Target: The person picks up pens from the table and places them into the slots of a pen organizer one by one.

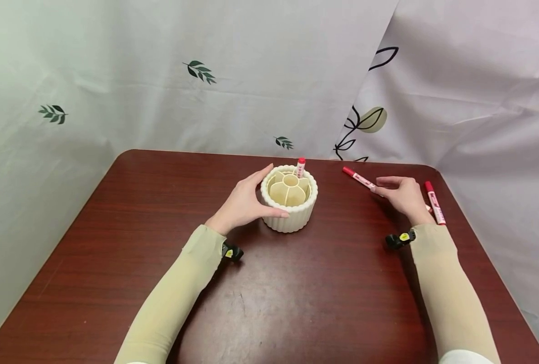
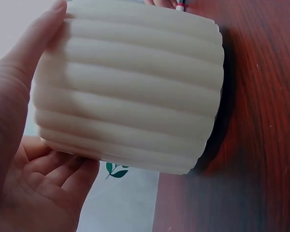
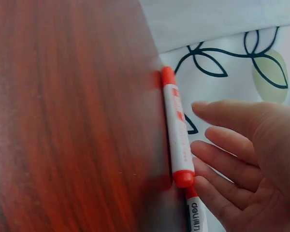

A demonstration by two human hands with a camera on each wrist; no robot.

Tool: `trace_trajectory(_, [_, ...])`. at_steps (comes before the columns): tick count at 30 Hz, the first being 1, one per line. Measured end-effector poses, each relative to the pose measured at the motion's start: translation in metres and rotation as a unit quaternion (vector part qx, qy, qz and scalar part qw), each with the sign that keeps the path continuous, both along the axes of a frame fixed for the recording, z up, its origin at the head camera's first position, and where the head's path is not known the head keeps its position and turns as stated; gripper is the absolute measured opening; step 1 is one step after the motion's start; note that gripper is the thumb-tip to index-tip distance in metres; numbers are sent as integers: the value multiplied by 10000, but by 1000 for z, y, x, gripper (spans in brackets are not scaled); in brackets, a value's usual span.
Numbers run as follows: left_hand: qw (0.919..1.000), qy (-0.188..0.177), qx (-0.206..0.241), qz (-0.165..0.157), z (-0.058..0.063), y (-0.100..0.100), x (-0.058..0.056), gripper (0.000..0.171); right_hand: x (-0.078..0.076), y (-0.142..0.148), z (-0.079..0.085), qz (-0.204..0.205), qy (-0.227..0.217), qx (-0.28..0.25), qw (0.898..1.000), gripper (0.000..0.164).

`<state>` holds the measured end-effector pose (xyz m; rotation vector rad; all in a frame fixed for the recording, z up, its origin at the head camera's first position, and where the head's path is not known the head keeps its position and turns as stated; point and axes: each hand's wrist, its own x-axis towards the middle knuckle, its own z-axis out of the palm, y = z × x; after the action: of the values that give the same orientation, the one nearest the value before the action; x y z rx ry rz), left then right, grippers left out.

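Observation:
A cream, ribbed pen holder (image 1: 292, 222) with several compartments stands upright on the table. My left hand (image 1: 246, 202) holds it from the left, thumb on the near side and fingers round the far side. In the left wrist view its ribbed wall (image 2: 130, 87) lies between thumb and fingers. One red-capped marker (image 1: 300, 168) stands in a back compartment. My right hand (image 1: 403, 197) hovers beside a red and white marker (image 1: 361, 179) lying on the table. In the right wrist view its fingers are spread, apart from that marker (image 3: 178, 130).
Another red-capped marker (image 1: 435, 203) lies near the table's right edge. A further one (image 1: 428, 208) is mostly hidden under my right hand; a marker printed "deli" (image 3: 195, 215) shows in the right wrist view. A pale curtain (image 1: 251, 76) with leaf prints hangs behind the dark red table (image 1: 296, 303).

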<state>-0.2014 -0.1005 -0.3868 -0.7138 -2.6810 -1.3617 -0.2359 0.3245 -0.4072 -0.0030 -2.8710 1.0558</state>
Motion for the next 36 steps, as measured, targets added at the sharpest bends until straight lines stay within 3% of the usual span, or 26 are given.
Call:
trace_trajectory(10, [9995, 73, -112, 299, 3, 0, 9, 123, -3, -8, -6, -26, -77, 232, 9997, 33])
trace_trajectory(26, [9992, 58, -151, 370, 5, -1, 10, 123, 0, -10, -8, -225, 290, 287, 9989, 29])
trace_trajectory(36, [9990, 8, -95, 428, 5, -2, 11, 122, 3, -12, 0, -645, 461, -163, 9967, 33])
